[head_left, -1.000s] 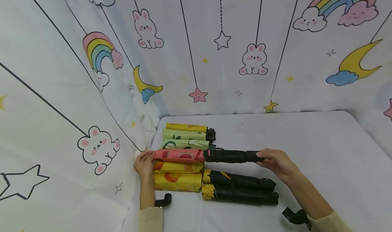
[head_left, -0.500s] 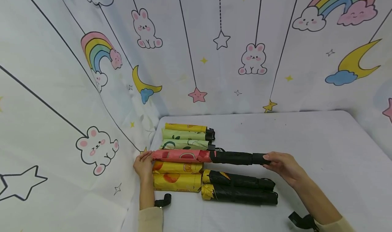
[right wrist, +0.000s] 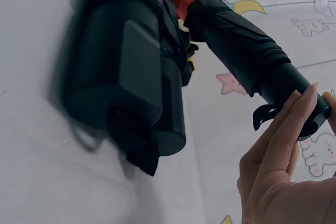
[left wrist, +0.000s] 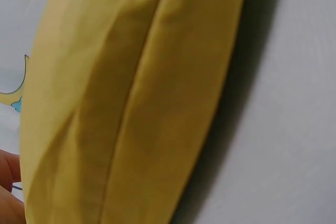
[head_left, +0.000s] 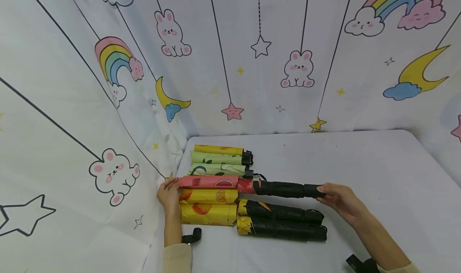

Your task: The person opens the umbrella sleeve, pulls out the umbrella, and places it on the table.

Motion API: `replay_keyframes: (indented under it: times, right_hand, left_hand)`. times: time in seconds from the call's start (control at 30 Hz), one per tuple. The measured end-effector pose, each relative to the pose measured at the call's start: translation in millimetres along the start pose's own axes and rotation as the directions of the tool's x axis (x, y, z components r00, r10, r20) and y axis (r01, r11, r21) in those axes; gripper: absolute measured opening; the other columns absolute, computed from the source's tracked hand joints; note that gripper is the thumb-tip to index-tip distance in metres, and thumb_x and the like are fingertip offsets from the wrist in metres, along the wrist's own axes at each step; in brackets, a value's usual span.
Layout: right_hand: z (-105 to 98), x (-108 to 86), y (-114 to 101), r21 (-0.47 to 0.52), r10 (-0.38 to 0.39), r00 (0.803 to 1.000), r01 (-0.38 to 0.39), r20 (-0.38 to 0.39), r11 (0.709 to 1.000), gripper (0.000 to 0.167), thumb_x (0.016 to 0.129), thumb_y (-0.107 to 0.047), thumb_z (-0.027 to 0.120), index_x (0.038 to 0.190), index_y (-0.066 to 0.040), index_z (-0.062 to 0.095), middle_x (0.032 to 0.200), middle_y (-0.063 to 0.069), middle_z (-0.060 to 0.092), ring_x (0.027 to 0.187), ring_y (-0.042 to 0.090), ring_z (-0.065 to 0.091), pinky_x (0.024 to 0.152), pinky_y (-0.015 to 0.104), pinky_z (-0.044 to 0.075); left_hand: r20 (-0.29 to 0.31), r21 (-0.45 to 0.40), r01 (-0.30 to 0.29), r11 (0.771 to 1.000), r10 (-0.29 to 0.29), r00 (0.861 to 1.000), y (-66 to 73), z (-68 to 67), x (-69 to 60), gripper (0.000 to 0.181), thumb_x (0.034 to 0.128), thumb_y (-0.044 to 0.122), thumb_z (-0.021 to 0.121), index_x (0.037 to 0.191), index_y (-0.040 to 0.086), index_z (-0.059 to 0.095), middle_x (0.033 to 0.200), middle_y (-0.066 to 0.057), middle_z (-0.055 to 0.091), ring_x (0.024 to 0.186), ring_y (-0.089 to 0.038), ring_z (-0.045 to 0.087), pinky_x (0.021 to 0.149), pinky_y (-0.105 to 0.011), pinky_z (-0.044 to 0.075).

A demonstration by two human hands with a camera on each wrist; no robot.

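Observation:
In the head view, a black folded umbrella (head_left: 279,189) with a red edge sticks partly out of a red watermelon-print umbrella sleeve (head_left: 209,181). My left hand (head_left: 168,193) holds the closed left end of that sleeve. At the other end, my right hand (head_left: 340,201) pinches the umbrella's black handle (head_left: 314,190) between thumb and fingers. The right wrist view shows this handle end with its strap (right wrist: 264,115). How far the umbrella still reaches inside the sleeve is hidden. A yellow sleeve (left wrist: 131,98) fills the left wrist view, with only fingertips (left wrist: 9,187) at its edge.
Nearer me lie two yellow fruit-print sleeves (head_left: 209,215) with two black folded umbrellas (head_left: 284,229) to their right. Behind the red sleeve are two green sleeved umbrellas (head_left: 216,158) and a yellow one (head_left: 219,149). A printed curtain (head_left: 230,85) borders the white table (head_left: 360,165).
My right hand has moved right and slightly toward me, drawing the umbrella further out of the red sleeve. A red part of its canopy now shows past the sleeve's mouth. The left hand stays put.

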State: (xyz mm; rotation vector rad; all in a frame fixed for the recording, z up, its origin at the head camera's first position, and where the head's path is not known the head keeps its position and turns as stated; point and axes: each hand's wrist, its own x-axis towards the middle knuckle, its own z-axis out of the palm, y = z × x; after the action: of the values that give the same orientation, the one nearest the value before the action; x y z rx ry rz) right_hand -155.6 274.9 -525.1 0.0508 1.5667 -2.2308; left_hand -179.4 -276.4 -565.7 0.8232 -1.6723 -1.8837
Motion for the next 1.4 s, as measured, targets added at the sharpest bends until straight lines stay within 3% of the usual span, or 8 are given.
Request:
replay_keyframes:
  times: [0.43, 0.6, 0.7, 0.77, 0.9, 1.1, 1.27, 1.4]
  right_hand:
    - [-16.7, 7.5, 15.4, -0.119, 0.021, 0.998, -0.013, 0.061, 0.993, 0.027, 0.104, -0.003, 0.058, 0.094, -0.012, 0.081, 0.097, -0.004, 0.073, 0.091, 0.012, 0.072, 0.093, 0.035, 0.061]
    - [-23.6, 9.4, 18.5, -0.291, 0.006, 0.998, 0.014, 0.07, 0.957, 0.019, 0.102, -0.008, 0.066, 0.115, 0.001, 0.076, 0.109, 0.001, 0.076, 0.099, 0.02, 0.075, 0.094, 0.036, 0.06]
    - [-25.1, 8.7, 16.4, -0.484, -0.015, 1.0, 0.026, 0.028, 0.875, 0.038, 0.097, -0.019, 0.075, 0.128, 0.003, 0.07, 0.115, 0.007, 0.077, 0.102, 0.021, 0.075, 0.089, 0.031, 0.06]
    - [-24.6, 8.5, 14.5, -0.605, -0.031, 0.999, 0.029, 0.006, 0.796, 0.047, 0.094, -0.025, 0.079, 0.131, 0.002, 0.069, 0.117, 0.01, 0.077, 0.103, 0.02, 0.074, 0.085, 0.029, 0.06]
    - [-20.4, 9.3, 12.4, -0.744, -0.052, 0.998, 0.021, -0.018, 0.668, 0.051, 0.092, -0.032, 0.081, 0.131, 0.0, 0.07, 0.113, 0.011, 0.077, 0.099, 0.019, 0.072, 0.079, 0.031, 0.06]
    - [-15.0, 9.6, 10.7, -0.827, -0.068, 0.997, 0.021, -0.021, 0.562, 0.043, 0.094, -0.036, 0.078, 0.123, -0.005, 0.075, 0.107, 0.007, 0.078, 0.093, 0.021, 0.074, 0.076, 0.036, 0.058]
    - [-13.9, 11.2, 7.5, -0.898, -0.104, 0.995, 0.048, 0.002, 0.438, 0.032, 0.095, -0.038, 0.077, 0.114, -0.013, 0.08, 0.102, -0.001, 0.079, 0.098, 0.021, 0.071, 0.075, 0.036, 0.057]
    - [-11.5, 14.1, 3.1, -0.918, -0.122, 0.992, 0.07, 0.023, 0.391, 0.031, 0.096, -0.037, 0.076, 0.112, -0.01, 0.079, 0.101, 0.001, 0.078, 0.097, 0.024, 0.071, 0.074, 0.039, 0.058]
  left_hand:
    - [0.011, 0.002, 0.006, 1.0, -0.006, 1.0, 1.4, -4.6, -0.6, 0.032, 0.0982, -0.002, 0.067, 0.13, -0.009, 0.061, 0.126, -0.026, 0.066, 0.104, -0.022, 0.071, 0.083, -0.022, 0.061]
    - [0.013, -0.013, -0.003, 1.0, 0.003, 1.0, 3.3, -5.2, 0.9, 0.033, 0.0973, -0.003, 0.067, 0.129, -0.011, 0.061, 0.126, -0.027, 0.067, 0.101, -0.019, 0.074, 0.084, -0.021, 0.06]
    - [0.008, -0.003, -0.007, 1.0, 0.007, 1.0, 2.9, -5.4, 1.1, 0.031, 0.0967, -0.004, 0.067, 0.127, -0.01, 0.062, 0.125, -0.028, 0.067, 0.098, -0.019, 0.073, 0.081, -0.02, 0.06]
    - [0.003, 0.013, -0.005, 1.0, 0.004, 1.0, 2.6, -5.6, 0.3, 0.029, 0.0968, -0.004, 0.067, 0.125, -0.009, 0.064, 0.124, -0.026, 0.068, 0.098, -0.019, 0.071, 0.079, -0.021, 0.06]
    - [0.006, 0.013, 0.003, 1.0, -0.003, 1.0, 2.4, -5.6, -1.3, 0.029, 0.0979, -0.004, 0.065, 0.127, -0.008, 0.064, 0.123, -0.024, 0.068, 0.102, -0.021, 0.069, 0.08, -0.021, 0.06]
    - [0.026, -0.007, 0.009, 1.0, -0.009, 1.0, 2.0, -6.3, -1.8, 0.032, 0.0996, -0.002, 0.065, 0.13, -0.009, 0.061, 0.123, -0.024, 0.067, 0.105, -0.021, 0.068, 0.085, -0.022, 0.06]
    - [0.043, 0.037, 0.017, 0.999, -0.018, 0.999, 0.8, -6.0, -0.6, 0.031, 0.0993, 0.0, 0.067, 0.129, -0.008, 0.062, 0.124, -0.022, 0.069, 0.099, -0.017, 0.068, 0.082, -0.021, 0.06]
    - [0.063, 0.048, 0.017, 0.999, -0.02, 0.998, 1.4, -5.2, -0.9, 0.033, 0.0977, 0.002, 0.07, 0.128, -0.008, 0.062, 0.12, -0.021, 0.071, 0.091, -0.016, 0.07, 0.079, -0.021, 0.06]
